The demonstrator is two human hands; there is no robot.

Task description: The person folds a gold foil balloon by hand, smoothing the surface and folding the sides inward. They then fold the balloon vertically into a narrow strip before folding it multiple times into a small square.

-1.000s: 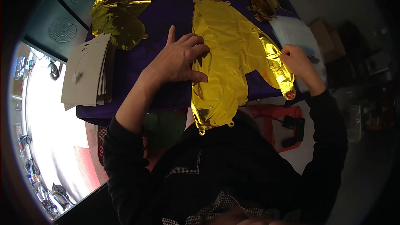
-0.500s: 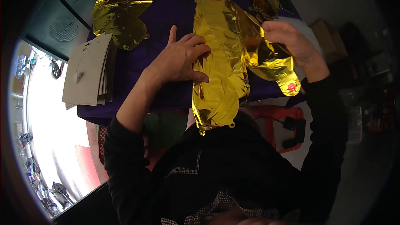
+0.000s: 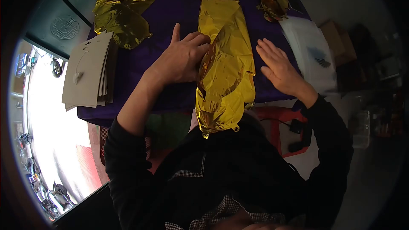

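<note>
A gold foil balloon [image 3: 226,66], uninflated and folded into a long strip, lies over the near edge of the purple-covered table [image 3: 170,12]. My left hand [image 3: 179,61] rests at its left edge, one finger stretched away from the others. A folded-over flap of foil hides its thumb and some fingertips. My right hand [image 3: 279,68] is off to the right of the balloon, fingers extended and thumb apart, holding nothing.
More gold foil [image 3: 123,17] lies at the back left, with another piece [image 3: 272,0] at the back right. A stack of cards [image 3: 87,72] stands at the left table edge. Clear plastic bags [image 3: 311,51] lie right. A red stool [image 3: 272,123] is below.
The foil flap my right hand held out to the right now lies folded leftward across the strip, over part of my left hand. My right hand has let go.
</note>
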